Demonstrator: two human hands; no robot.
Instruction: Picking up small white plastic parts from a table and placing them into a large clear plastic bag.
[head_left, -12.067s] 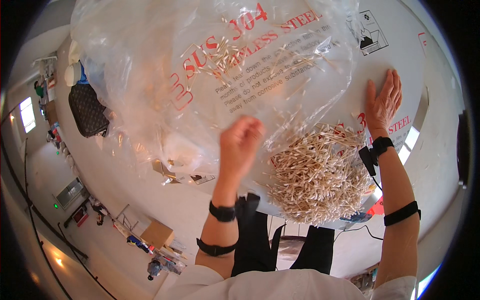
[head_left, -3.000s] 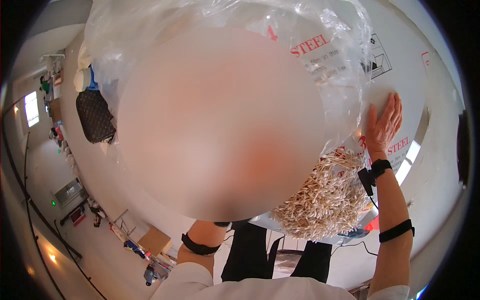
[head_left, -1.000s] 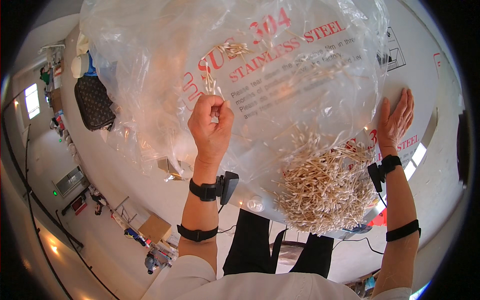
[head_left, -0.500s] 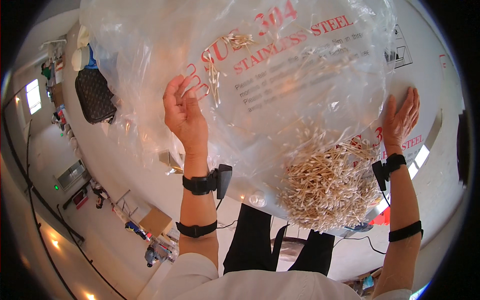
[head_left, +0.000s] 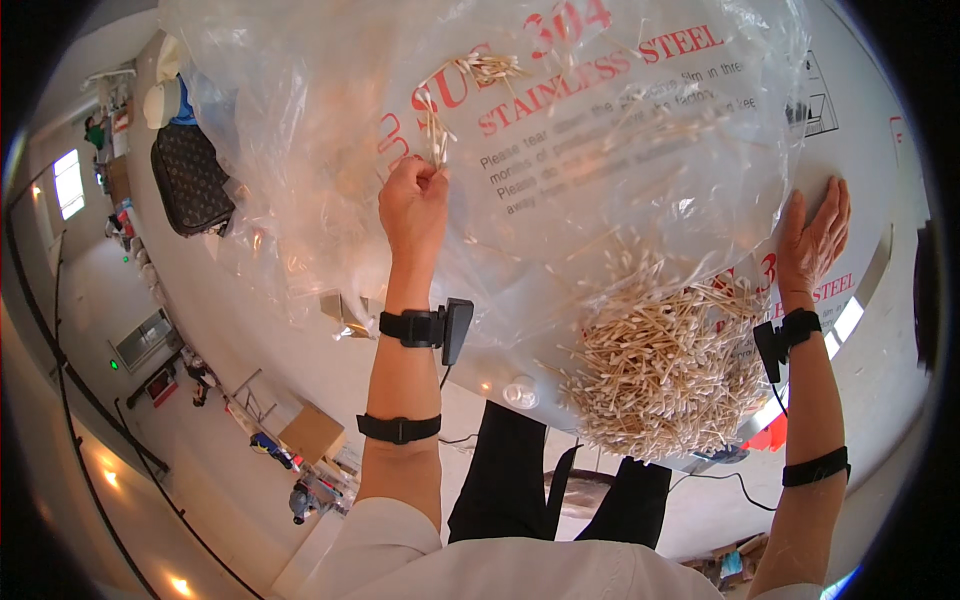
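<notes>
My left hand (head_left: 413,205) is closed in a pinch at the lower end of a few cotton swabs (head_left: 436,140), whose tips stick out beyond the fingers. Around it spreads a large clear plastic bag (head_left: 300,190), crumpled on the left. A small cluster of cotton swabs (head_left: 488,68) lies farther up by the bag. My right hand (head_left: 815,240) rests flat and open on the film-covered table (head_left: 865,175), right of the bag's edge. A big heap of cotton swabs (head_left: 665,370) sits at the near edge, partly under the clear plastic.
A dark patterned bag (head_left: 190,180) stands at the left beside a pale cap-like thing (head_left: 162,103). Near the table's front edge is a small clear round object (head_left: 520,392). A cardboard box (head_left: 311,433) lies on the floor, where people and goods show at the left.
My left hand has moved right and slightly up, and its loosely curled fingers have closed in a pinch at the swabs. My right hand stays flat on the table.
</notes>
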